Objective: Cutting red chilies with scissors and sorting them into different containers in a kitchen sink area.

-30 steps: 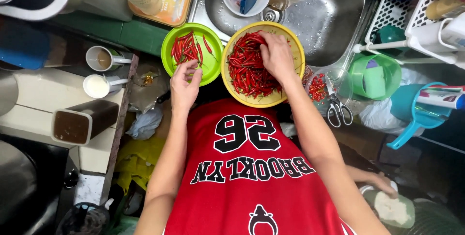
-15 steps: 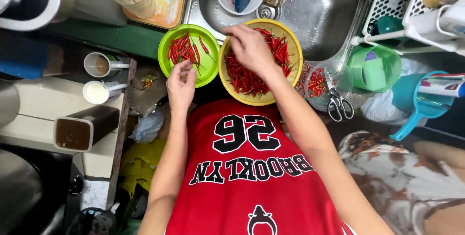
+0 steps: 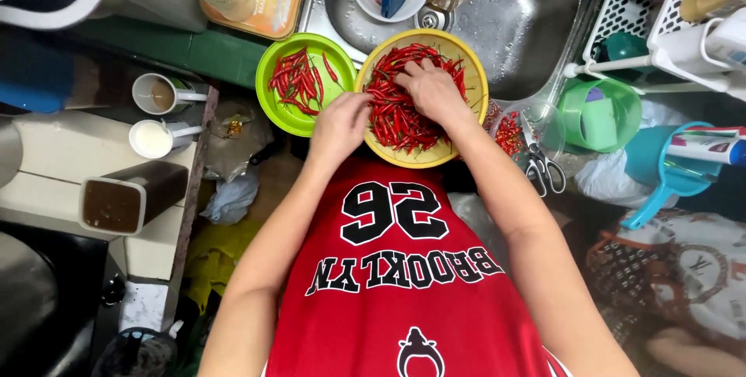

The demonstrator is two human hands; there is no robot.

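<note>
Over at the far left, a dark rectangular container (image 3: pixel 128 198) sits on the pale counter, two small cups (image 3: pixel 155 116) above it. Next comes the green bowl (image 3: pixel 295 116), a thin scatter of red chillies (image 3: pixel 299 82) inside. Just beside it, the left hand (image 3: pixel 338 128) hovers at the near rim of the yellow bowl (image 3: pixel 420 161), fingers curled in; whether they pinch a chilli, I cannot tell. The right hand (image 3: pixel 434 89) lies palm-down, fingers spread, on the heaped chilli pile (image 3: pixel 392 124) in that bowl. Further right, scissors (image 3: pixel 542 163) lie beside a clear bowl (image 3: pixel 536 116).
</note>
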